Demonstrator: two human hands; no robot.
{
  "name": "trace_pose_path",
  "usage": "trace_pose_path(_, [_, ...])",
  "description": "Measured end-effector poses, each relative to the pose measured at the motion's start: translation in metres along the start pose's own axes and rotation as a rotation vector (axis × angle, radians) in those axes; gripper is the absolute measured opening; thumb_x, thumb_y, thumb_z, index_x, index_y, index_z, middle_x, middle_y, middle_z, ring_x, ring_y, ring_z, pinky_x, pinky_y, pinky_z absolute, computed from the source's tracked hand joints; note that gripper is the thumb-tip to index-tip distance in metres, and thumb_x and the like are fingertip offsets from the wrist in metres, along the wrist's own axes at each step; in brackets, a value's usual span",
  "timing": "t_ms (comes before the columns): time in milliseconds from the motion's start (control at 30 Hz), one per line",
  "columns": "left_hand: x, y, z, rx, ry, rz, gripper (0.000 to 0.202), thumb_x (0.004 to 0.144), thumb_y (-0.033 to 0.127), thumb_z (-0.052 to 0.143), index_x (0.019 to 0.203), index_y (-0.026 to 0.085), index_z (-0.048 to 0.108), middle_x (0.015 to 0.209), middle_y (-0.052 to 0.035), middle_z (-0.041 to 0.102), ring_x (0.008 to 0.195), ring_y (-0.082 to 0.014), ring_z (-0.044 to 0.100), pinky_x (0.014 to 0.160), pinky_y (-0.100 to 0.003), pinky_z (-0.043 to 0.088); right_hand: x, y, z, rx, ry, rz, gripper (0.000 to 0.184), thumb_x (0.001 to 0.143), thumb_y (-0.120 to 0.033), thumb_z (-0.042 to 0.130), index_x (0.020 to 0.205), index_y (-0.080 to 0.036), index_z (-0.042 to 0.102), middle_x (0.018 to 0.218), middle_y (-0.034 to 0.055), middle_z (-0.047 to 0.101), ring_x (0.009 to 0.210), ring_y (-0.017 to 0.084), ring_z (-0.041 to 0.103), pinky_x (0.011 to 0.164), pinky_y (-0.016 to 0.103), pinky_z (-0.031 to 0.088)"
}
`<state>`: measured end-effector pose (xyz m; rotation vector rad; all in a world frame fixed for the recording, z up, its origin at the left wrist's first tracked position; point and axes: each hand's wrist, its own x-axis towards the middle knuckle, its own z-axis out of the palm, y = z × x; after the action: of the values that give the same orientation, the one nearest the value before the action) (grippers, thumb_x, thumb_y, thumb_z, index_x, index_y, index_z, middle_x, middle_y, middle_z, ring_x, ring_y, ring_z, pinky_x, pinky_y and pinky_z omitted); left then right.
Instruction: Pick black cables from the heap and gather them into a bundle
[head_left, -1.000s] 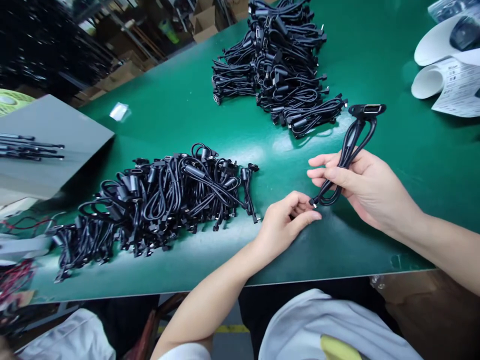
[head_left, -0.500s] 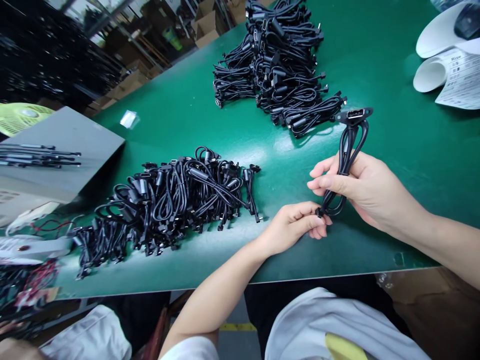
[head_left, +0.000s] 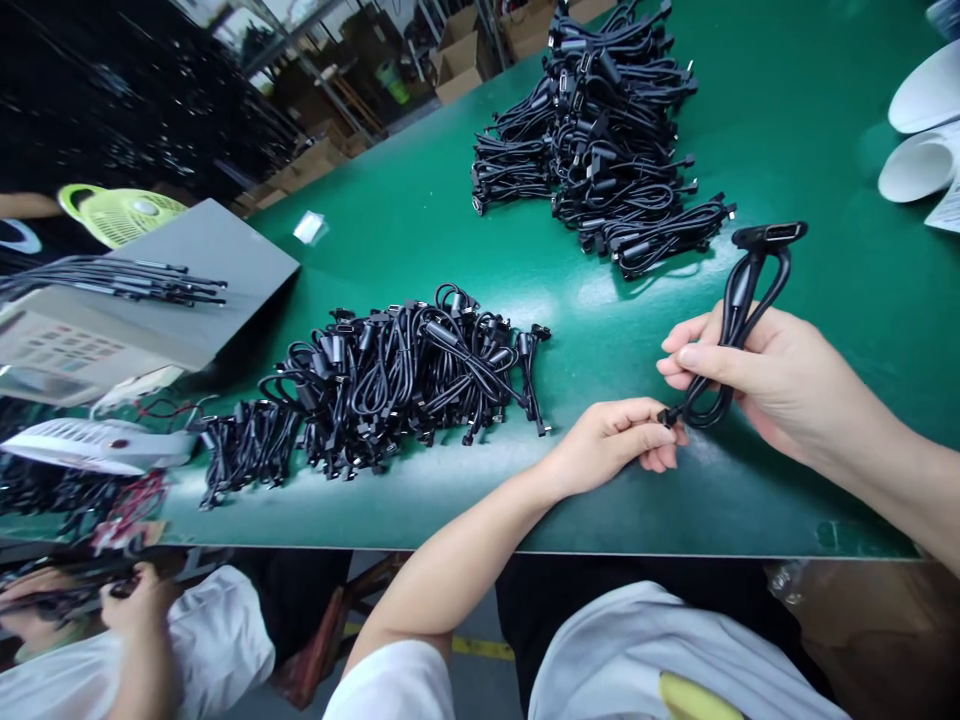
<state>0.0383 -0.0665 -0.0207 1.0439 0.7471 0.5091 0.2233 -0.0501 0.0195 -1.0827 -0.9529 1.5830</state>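
1. Green tabletop (head_left: 390, 230) fills the view, with shelving and cardboard boxes behind it.
2. Right hand (head_left: 765, 375) grips a folded black cable (head_left: 739, 300) above the tabletop, its panel-mount connector (head_left: 769, 235) sticking up.
3. Left hand (head_left: 619, 445) pinches the cable's small plug end at the loop's bottom.
4. A heap of black cables (head_left: 390, 385) lies left of the hands; a second heap (head_left: 607, 140) lies farther back.
5. A co-worker's hand (head_left: 139, 600) shows at lower left.
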Motion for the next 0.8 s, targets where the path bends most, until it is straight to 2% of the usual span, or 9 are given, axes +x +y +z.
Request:
trace_pose_path(200, [0.002, -0.004, 0.0, 0.006, -0.01, 0.018, 0.033, 0.087, 0.046, 0.068, 0.086, 0.013, 0.064, 0.073, -0.0027, 0.064, 0.063, -0.0094, 0.058, 0.067, -0.024, 0.048, 0.002, -0.004, -0.002, 0.043, -0.003, 0.075, 0.019, 0.078, -0.025, 0.081, 0.076, -0.016, 0.064, 0.095, 0.0023, 0.066, 0.075, 0.012, 0.066, 0.07, 0.024, 0.055])
trace_pose_path(267, [0.001, -0.003, 0.002, 0.039, -0.028, 0.021, 0.033, 0.089, 0.048, 0.065, 0.087, 0.014, 0.063, 0.075, -0.0031, 0.064, 0.065, -0.0102, 0.058, 0.068, -0.025, 0.049, 0.003, -0.009, -0.006, 0.152, 0.003, 0.127, 0.019, 0.077, -0.025, 0.081, 0.077, -0.018, 0.063, 0.092, 0.0013, 0.063, 0.065, 0.008, 0.06, 0.061, 0.021, 0.053])
trace_pose_path(367, [-0.002, 0.002, -0.003, 0.272, -0.012, 0.127, 0.033, 0.095, 0.047, 0.054, 0.091, 0.017, 0.065, 0.08, -0.0039, 0.065, 0.07, -0.0133, 0.06, 0.073, -0.028, 0.051, 0.007, -0.015, -0.011, 0.254, 0.032, 0.156, 0.015, 0.078, -0.017, 0.077, 0.076, -0.018, 0.061, 0.073, -0.0035, 0.048, 0.045, 0.001, 0.031, 0.037, 0.013, 0.029])
trace_pose_path(433, [-0.006, 0.009, -0.013, 0.596, 0.18, 0.277, 0.032, 0.098, 0.045, 0.049, 0.095, 0.019, 0.066, 0.087, -0.0059, 0.066, 0.081, -0.0172, 0.062, 0.084, -0.032, 0.049, 0.008, -0.014, -0.013, 0.219, 0.024, 0.17, 0.015, 0.08, -0.016, 0.074, 0.074, -0.019, 0.061, 0.063, -0.0061, 0.035, 0.042, 0.001, 0.017, 0.033, 0.017, 0.011])
trace_pose_path(500, [-0.011, 0.017, -0.026, 0.95, 0.508, 0.374, 0.03, 0.098, 0.044, 0.05, 0.101, 0.019, 0.066, 0.097, -0.009, 0.067, 0.093, -0.0223, 0.06, 0.093, -0.036, 0.043, 0.008, -0.012, -0.014, 0.157, -0.01, 0.199, 0.012, 0.083, -0.019, 0.072, 0.076, -0.02, 0.063, 0.057, -0.007, 0.028, 0.04, 0.003, 0.014, 0.034, 0.022, 0.006])
trace_pose_path(567, [-0.015, 0.025, -0.039, 1.256, 0.794, 0.314, 0.032, 0.095, 0.044, 0.055, 0.109, 0.016, 0.063, 0.103, -0.0131, 0.065, 0.1, -0.0276, 0.056, 0.095, -0.04, 0.039, 0.006, -0.007, -0.013, 0.097, -0.056, 0.242, 0.006, 0.084, -0.026, 0.072, 0.084, -0.022, 0.068, 0.052, -0.0074, 0.027, 0.039, 0.004, 0.015, 0.035, 0.024, 0.005])
trace_pose_path(600, [-0.016, 0.028, -0.044, 1.396, 0.868, 0.236, 0.034, 0.094, 0.043, 0.057, 0.112, 0.014, 0.062, 0.103, -0.0145, 0.064, 0.101, -0.0294, 0.055, 0.095, -0.042, 0.039, 0.005, -0.005, -0.012, 0.068, -0.078, 0.265, 0.009, 0.084, -0.029, 0.073, 0.088, -0.022, 0.07, 0.051, -0.0074, 0.028, 0.038, 0.004, 0.017, 0.036, 0.023, 0.006])
trace_pose_path(700, [-0.016, 0.03, -0.05, 1.76, 0.858, 0.0, 0.037, 0.091, 0.039, 0.062, 0.115, 0.011, 0.058, 0.104, -0.0151, 0.062, 0.101, -0.0312, 0.054, 0.092, -0.043, 0.04, 0.002, 0.002, -0.011, -0.002, -0.138, 0.324, 0.024, 0.081, -0.038, 0.077, 0.097, -0.021, 0.072, 0.049, -0.0073, 0.031, 0.039, 0.005, 0.022, 0.036, 0.02, 0.011])
trace_pose_path(800, [-0.013, 0.028, -0.047, 1.946, 0.778, -0.126, 0.029, 0.094, 0.033, 0.059, 0.113, 0.011, 0.057, 0.103, -0.014, 0.062, 0.099, -0.0298, 0.056, 0.088, -0.042, 0.043, 0.003, 0.011, -0.01, -0.044, -0.182, 0.361, 0.032, 0.081, -0.044, 0.078, 0.099, -0.019, 0.071, 0.047, -0.0077, 0.032, 0.04, 0.006, 0.023, 0.036, 0.018, 0.018])
